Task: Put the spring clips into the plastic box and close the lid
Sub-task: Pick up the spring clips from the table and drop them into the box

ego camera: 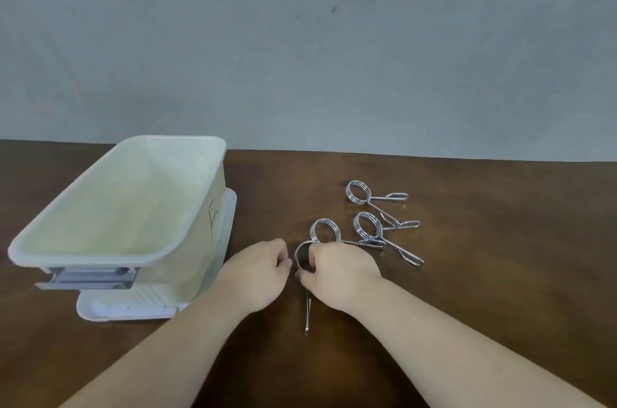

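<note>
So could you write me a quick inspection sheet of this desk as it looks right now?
Surface: dark wooden table.
Job's things: open plastic box, empty, standing on its lid; three spring clips loose on the table; a fourth clip between the hands.
Clutter: nothing seen.
Grip: left hand and right hand both closed around the fourth clip's ring.
Cables: nothing seen.
Surroundings: plain grey wall.

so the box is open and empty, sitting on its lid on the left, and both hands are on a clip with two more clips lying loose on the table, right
Not quite: three clips lie loose on the table, not two, as the head view shows. The rest holds: the empty box sits on its lid, and both hands are on a fourth clip.
</note>
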`<state>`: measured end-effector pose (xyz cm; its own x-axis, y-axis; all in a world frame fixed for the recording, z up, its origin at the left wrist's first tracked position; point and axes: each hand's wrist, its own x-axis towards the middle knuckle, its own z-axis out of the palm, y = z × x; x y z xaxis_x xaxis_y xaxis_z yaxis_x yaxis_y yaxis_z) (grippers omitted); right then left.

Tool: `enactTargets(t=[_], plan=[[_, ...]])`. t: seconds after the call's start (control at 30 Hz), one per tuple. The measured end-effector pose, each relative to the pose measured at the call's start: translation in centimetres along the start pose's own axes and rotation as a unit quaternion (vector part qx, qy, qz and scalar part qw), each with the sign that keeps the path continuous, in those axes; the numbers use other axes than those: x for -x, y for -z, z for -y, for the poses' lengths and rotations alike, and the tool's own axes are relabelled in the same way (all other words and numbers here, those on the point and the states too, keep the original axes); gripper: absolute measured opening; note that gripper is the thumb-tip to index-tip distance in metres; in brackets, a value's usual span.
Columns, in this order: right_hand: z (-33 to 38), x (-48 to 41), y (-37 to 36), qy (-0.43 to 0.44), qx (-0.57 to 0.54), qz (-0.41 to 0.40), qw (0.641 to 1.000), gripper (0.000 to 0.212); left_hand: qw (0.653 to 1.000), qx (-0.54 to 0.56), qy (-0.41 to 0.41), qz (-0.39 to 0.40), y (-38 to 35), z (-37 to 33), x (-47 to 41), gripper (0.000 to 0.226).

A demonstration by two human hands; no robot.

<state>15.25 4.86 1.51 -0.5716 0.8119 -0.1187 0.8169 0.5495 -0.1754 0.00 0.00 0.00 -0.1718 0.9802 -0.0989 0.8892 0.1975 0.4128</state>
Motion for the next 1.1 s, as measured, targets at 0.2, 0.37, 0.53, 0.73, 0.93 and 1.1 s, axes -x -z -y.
enactTargets(t=[0.2,0.37,0.53,0.73,0.93,1.1], plan=[[1.5,-1.1,-0.9,0.001,0.058,0.014,0.998,0.013,1.000,0.000,0.008,-0.014,0.9,0.7,1.4,0.021],[1.7,-1.4,-0.3,-0.006,0.056,0.005,0.998,0.010,0.998,0.000,-0.030,-0.049,3.1,-0.3,3.6,0.022],[2.1,-0.8,4.0,0.001,-0.115,-0.098,0.989,0.035,0.981,-0.052,-0.105,-0.156,7.2,-0.8,7.4,0.019],[6.0,-1.5,10.6,0.077,-0.199,-0.151,0.965,0.034,0.951,-0.110,-0.060,-0.285,10.8,6.3,10.5,0.020],[12.7,-4.5,14.1,0.202,-0.122,-0.108,0.966,0.030,0.958,-0.143,0.008,-0.248,12.1,13.5,12.0,0.042],[19.5,-8.5,13.2,0.294,0.044,-0.077,0.952,0.035,0.957,-0.130,-0.030,-0.258,11.8,14.8,11.8,0.045]])
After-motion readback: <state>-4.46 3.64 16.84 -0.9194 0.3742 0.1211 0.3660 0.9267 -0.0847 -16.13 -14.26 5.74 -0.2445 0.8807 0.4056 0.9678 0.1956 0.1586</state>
